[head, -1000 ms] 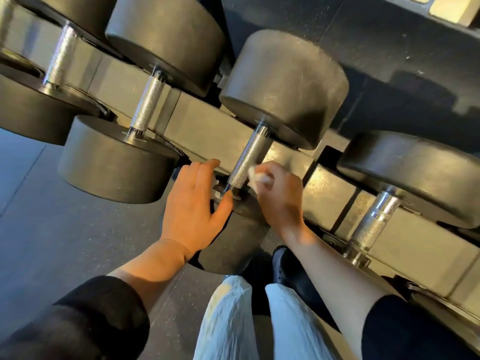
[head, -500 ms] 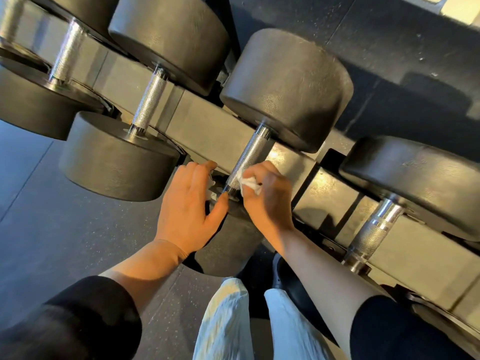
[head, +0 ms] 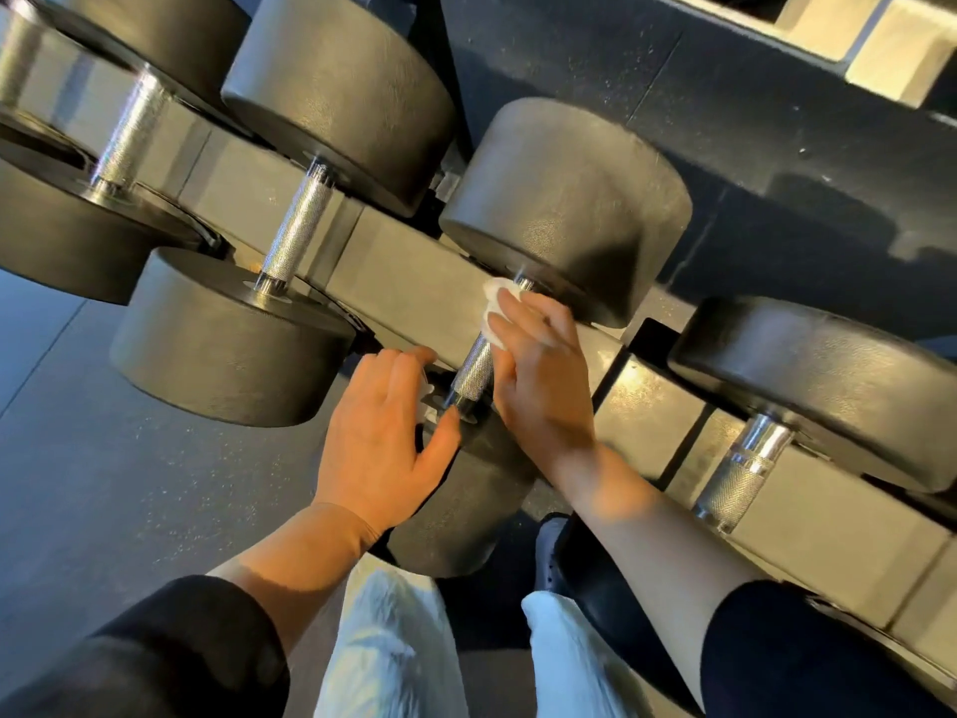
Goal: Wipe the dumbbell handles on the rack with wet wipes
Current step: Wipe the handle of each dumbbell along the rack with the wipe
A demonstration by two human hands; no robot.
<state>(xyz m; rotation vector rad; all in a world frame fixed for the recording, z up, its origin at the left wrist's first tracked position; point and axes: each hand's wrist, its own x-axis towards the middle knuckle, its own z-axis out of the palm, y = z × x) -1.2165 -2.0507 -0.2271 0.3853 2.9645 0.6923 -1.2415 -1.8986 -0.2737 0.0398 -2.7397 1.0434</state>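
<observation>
Looking down, I see my pale trouser legs (head: 393, 650) and a dark shoe (head: 550, 546) on the floor (head: 103, 484) nearest me. Above them my left hand (head: 378, 432) rests with relaxed fingers on the near head (head: 466, 510) of the middle dumbbell, thumb beside the base of its knurled handle (head: 474, 367). My right hand (head: 544, 375) is curled round the upper part of that handle, pressing a white wet wipe (head: 494, 308) against it just under the far head (head: 569, 209). Neighbouring dumbbells lie on the grey rack (head: 409, 272) to either side, one with a bare handle (head: 298, 235) to the left, another handle (head: 735, 474) to the right.
</observation>
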